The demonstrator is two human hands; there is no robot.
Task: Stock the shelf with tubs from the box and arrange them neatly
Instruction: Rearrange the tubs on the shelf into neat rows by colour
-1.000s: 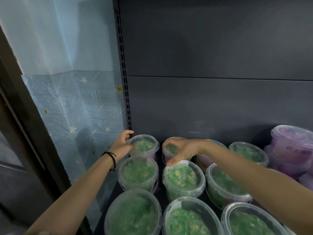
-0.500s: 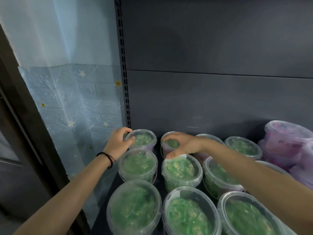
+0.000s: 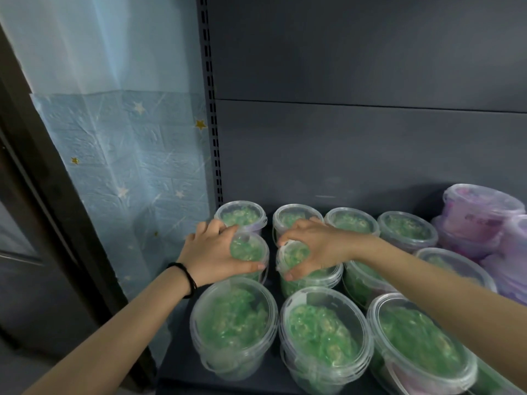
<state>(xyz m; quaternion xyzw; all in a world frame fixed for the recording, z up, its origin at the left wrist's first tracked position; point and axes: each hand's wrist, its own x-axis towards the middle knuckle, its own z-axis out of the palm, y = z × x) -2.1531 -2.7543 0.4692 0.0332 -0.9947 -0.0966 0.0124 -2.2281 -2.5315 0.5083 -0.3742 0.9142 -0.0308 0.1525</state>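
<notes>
**A:** Which tubs are being handled?

**B:** Two clear tubs with green contents, in the middle row of the shelf (image 3: 178,376). The left hand (image 3: 212,252) clasps the left middle-row tub (image 3: 252,250) from above, with the thumb on the near rim and the fingers curled over the far-left rim. The right hand (image 3: 310,246) clasps the second middle-row tub (image 3: 296,256) the same way, thumb near and fingers far.

**A:** What does the next move turn on?

**B:** I'd say the line-up with the far-row tubs (image 3: 241,216). Each held tub stands upright straight under its palm, and its far-row neighbour lies just beyond the fingertips. The left-hand tub may be touching the one behind it, but I can't tell. Any straightening is probably a small slide, with each hand working its own column. The near-row tubs (image 3: 233,323) sit close on the thumb side, so there's little room to pull back.

**A:** Anything you can't make out?

**B:** The box isn't in view. The hands cover much of both lids, and the right forearm crosses the third column. The purple tubs (image 3: 479,212) run off the right edge, and the near-right tubs are cut off at the bottom.
</notes>
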